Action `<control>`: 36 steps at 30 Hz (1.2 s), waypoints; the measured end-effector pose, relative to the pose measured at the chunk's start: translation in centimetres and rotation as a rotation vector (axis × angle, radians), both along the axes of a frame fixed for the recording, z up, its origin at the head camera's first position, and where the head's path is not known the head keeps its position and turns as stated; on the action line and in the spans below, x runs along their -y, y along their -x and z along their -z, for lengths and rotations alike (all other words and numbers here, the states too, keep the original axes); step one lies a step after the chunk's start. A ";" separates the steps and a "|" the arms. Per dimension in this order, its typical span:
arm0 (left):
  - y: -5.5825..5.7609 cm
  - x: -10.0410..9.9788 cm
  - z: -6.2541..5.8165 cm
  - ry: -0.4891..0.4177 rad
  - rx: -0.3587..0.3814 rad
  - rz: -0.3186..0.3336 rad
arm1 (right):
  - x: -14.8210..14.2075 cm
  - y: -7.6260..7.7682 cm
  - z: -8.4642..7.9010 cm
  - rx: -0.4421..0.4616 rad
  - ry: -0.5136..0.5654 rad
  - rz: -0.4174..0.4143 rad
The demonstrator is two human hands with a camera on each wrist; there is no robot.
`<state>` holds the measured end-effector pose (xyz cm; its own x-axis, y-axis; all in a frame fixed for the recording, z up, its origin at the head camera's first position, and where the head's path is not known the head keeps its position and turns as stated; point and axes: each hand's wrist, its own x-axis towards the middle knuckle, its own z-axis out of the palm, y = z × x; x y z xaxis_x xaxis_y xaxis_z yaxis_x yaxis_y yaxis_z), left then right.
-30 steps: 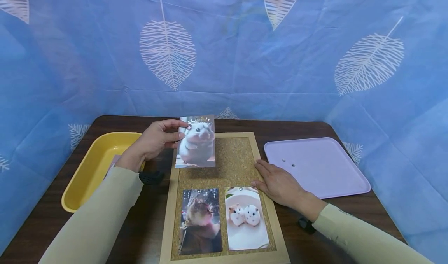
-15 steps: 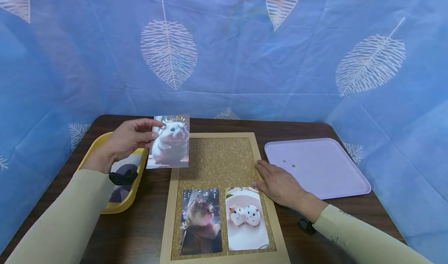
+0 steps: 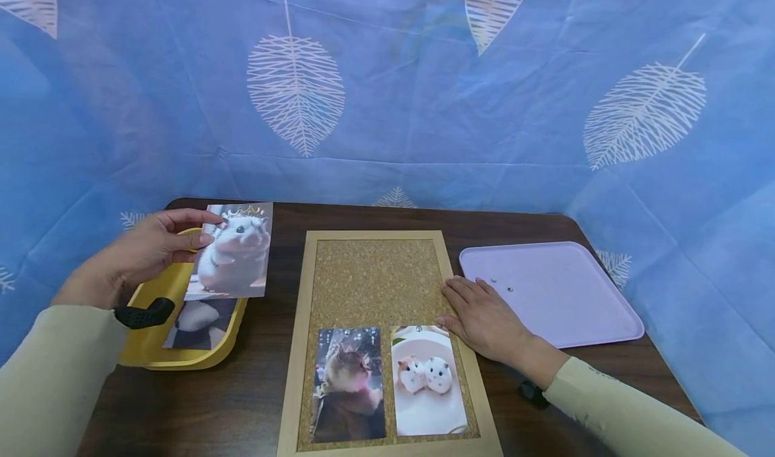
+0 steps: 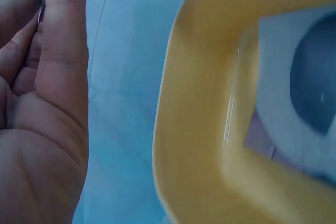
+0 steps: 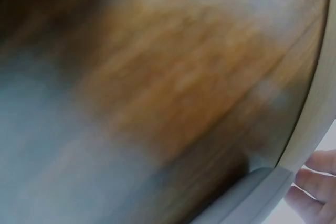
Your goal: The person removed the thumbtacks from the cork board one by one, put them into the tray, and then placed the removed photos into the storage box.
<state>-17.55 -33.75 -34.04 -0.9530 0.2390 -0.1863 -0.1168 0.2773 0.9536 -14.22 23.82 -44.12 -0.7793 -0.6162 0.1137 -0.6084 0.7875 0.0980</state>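
My left hand (image 3: 148,250) pinches a photo card (image 3: 237,255) of a white hamster with a gold crown by its left edge. The card is held over the yellow tray (image 3: 142,346), overlapping its right side in the head view. Inside that tray lies another grey-and-white picture card (image 4: 281,77), partly hidden by the held one. My right hand (image 3: 484,319) rests with extended fingers on the right edge of the wood-framed cork board (image 3: 375,275). Two photos lie side by side on the board's lower half: a dark hamster photo (image 3: 348,390) and one of two small hamsters (image 3: 430,390).
To the right sits a flat lilac tray (image 3: 563,302) with a couple of tiny shiny pieces (image 3: 510,289) near its left side. A dark wooden table (image 3: 242,403) carries everything. Blue leaf-print cloth (image 3: 412,93) hangs behind it.
My left hand has carried the crowned-hamster photo leftward from above the cork board to over the yellow tray. My right hand has stayed on the board's edge.
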 end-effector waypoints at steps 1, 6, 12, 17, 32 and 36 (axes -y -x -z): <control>-0.2 0.5 0.0 0.010 -0.004 0.004 | 0.0 0.0 0.0 -0.001 -0.004 -0.001; -0.9 2.8 0.0 0.068 0.005 -0.006 | 0.0 0.0 0.0 -0.016 -0.017 -0.014; -1.4 5.0 0.0 0.108 0.014 -0.026 | -0.1 -0.1 0.0 -0.027 -0.033 -0.015; -1.7 5.9 0.6 0.151 0.018 -0.040 | -0.1 -0.2 0.0 -0.022 -0.033 -0.012; -2.2 5.8 1.8 0.229 0.157 0.013 | 0.1 -0.3 0.0 -0.025 -0.022 -0.029; -2.2 5.6 2.0 0.260 0.158 0.052 | 0.1 -0.3 -0.1 -0.018 -0.028 -0.022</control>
<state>-15.38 -39.34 -36.07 -0.8953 0.2113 -0.3922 -0.2373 0.5188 0.8213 -13.89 23.67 -44.06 -0.7635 -0.6363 0.1099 -0.6235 0.7708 0.1307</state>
